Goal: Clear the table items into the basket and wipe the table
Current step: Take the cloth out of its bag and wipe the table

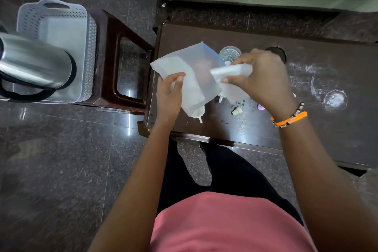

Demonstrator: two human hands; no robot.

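**Both hands hold the cloth above the table**

We see the thin white translucent cloth (190, 71) held above the left end of the dark brown wooden table (306, 63). Our left hand (169, 94) pinches its lower edge between thumb and curled fingers. Our right hand (261, 73) grips a bunched fold of the same cloth, fingers wrapped round it. The cloth hangs between the two hands and covers part of a white cup (198, 113). A clear glass (229, 53) stands just beyond the right hand. The pale grey perforated plastic basket (61, 26) sits on a brown stool (122, 57), left of the table, well apart from both hands.
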